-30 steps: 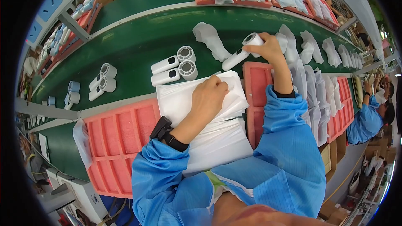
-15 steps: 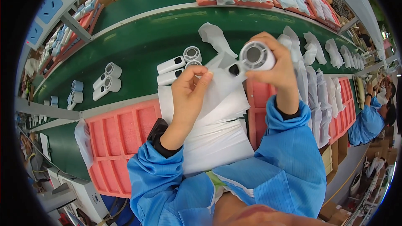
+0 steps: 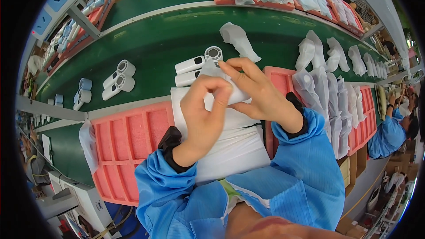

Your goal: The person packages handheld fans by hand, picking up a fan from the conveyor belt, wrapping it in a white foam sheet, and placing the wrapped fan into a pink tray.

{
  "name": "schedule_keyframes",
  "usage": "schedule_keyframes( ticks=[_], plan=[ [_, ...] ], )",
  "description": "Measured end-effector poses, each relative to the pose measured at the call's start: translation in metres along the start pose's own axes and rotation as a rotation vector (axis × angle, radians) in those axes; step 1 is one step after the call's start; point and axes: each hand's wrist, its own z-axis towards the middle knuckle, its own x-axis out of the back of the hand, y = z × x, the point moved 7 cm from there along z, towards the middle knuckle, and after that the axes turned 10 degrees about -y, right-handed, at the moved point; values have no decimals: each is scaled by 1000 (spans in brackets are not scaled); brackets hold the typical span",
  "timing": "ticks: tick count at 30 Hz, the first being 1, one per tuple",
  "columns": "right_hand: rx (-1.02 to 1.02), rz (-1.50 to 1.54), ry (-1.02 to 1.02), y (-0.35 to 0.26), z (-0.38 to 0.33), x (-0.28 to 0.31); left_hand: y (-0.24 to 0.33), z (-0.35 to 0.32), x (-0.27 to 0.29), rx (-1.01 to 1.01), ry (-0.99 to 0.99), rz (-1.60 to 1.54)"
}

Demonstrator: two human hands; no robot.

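Close together above the stack of white bags (image 3: pixel 232 152), my two hands work on one thin white bag (image 3: pixel 207 69). My left hand (image 3: pixel 201 117) pinches the bag between thumb and fingers. In my right hand (image 3: pixel 265 93) is a white handheld device (image 3: pixel 239 95), its round head mostly covered by the fingers and its handle in or behind the bag. How far the bag covers it cannot be made out. Just beyond lie two like devices with round vented heads (image 3: pixel 214 54) and dark oval windows. A bagged device (image 3: pixel 239 40) rests farther off on the green belt.
Pink compartment trays stand left (image 3: pixel 133 144) and right (image 3: pixel 280 82) of the bag stack; bagged devices (image 3: pixel 316 88) fill the right side. More unwrapped devices (image 3: pixel 119 79) lie left on the belt (image 3: pixel 155 40). Pink trays of bagged devices line the far shelf (image 3: pixel 256 3). A co-worker (image 3: pixel 389 128) sits far right.
My right hand has brought the device down and left, toward my left hand. The round head, in plain view before, is now mostly hidden by the fingers and bag.
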Motion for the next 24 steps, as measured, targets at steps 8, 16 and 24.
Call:
schedule_keyframes(
  ticks=[8,16,24],
  plan=[
    [-58,-169,180,14,-8,21,29,-11,-29,-415,-26,539],
    [-37,100,274,10,-17,-9,-1,11,-15,-75,-22,499],
    [-87,226,44,21,-8,-10,-3,25,4,-74,-357,-368]
  ],
)
